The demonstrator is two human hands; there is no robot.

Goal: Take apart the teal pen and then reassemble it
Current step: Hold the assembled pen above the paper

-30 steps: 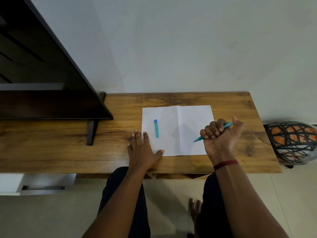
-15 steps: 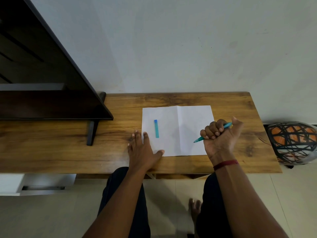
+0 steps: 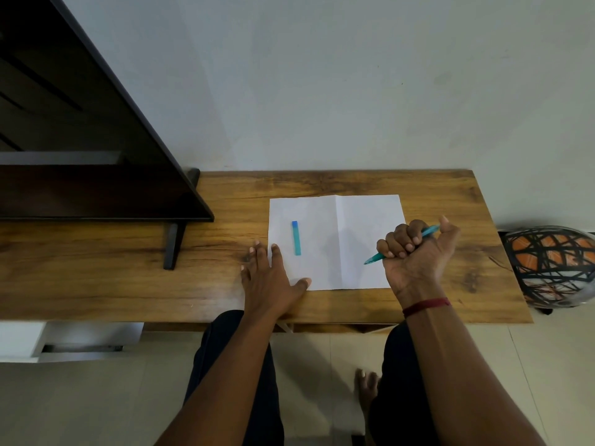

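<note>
My right hand (image 3: 415,252) grips the teal pen body (image 3: 375,258) in a fist over the right part of the white sheet of paper (image 3: 341,220). The pen's tip points down-left and its rear end sticks out past my thumb. The teal pen cap (image 3: 296,238) with a blue end lies alone on the left half of the paper. My left hand (image 3: 272,278) lies flat, fingers straight, on the wooden table (image 3: 128,278) and the paper's lower left corner.
A large dark TV screen (image 3: 80,140) on a black stand (image 3: 174,243) fills the table's left side. A helmet with orange and black pattern (image 3: 550,265) sits past the table's right edge. My knees are below the front edge.
</note>
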